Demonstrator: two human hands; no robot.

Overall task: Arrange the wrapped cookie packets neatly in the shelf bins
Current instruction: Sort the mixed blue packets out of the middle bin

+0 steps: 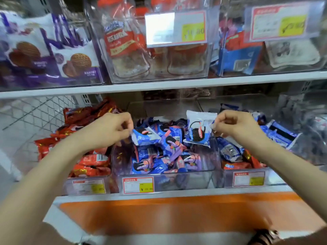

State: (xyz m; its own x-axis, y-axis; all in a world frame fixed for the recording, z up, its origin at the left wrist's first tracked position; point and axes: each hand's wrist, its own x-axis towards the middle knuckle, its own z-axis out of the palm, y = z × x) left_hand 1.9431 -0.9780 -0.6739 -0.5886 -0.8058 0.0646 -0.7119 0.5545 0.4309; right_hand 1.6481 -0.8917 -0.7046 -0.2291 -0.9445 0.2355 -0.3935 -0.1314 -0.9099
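Observation:
A clear middle bin [185, 180] on the lower shelf holds several blue and pink wrapped cookie packets. My left hand [113, 128] pinches the white end of a blue cookie packet [145, 137] lying at the pile's left side. My right hand [233, 126] pinches the right edge of a white and blue cookie packet [199, 129], which stands upright above the pile. Both hands hover over the bin's back half.
A left bin [85, 187] holds red packets [92, 161]. A right bin [247, 179] holds blue and red packets. Price tags hang on the bin fronts. The upper shelf [159, 86] carries clear bins of purple biscuit bags [74, 59] and jars. An orange ledge [177, 213] runs below.

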